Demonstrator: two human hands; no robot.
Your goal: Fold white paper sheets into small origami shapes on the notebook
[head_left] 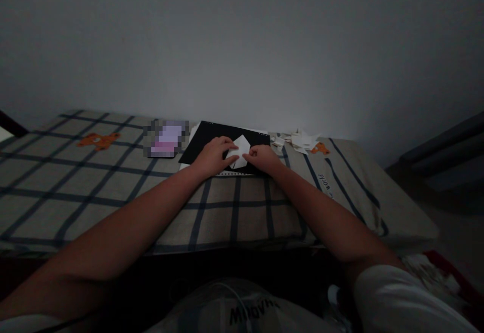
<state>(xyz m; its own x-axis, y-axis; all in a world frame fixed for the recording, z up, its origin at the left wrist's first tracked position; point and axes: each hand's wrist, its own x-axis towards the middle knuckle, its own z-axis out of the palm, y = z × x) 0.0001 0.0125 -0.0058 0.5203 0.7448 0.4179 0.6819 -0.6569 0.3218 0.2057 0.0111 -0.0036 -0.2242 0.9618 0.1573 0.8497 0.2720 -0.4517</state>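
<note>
Forearms reach out; left hand (213,155) and right hand (262,158) pinch the white paper (241,150) between them

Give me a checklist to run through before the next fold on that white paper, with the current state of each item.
1. Left hand on the white paper: ok, fingers rest on its left edge.
2. Right hand on the paper: ok, fingertips pinch its right side.
3. Paper backed by the black board: ok, it lies on it.
4. Board resting flat on the checked blanket: ok.
5. Scrap pile apart from the paper: ok.
6. Crease alignment: cannot tell, too dim.
</note>
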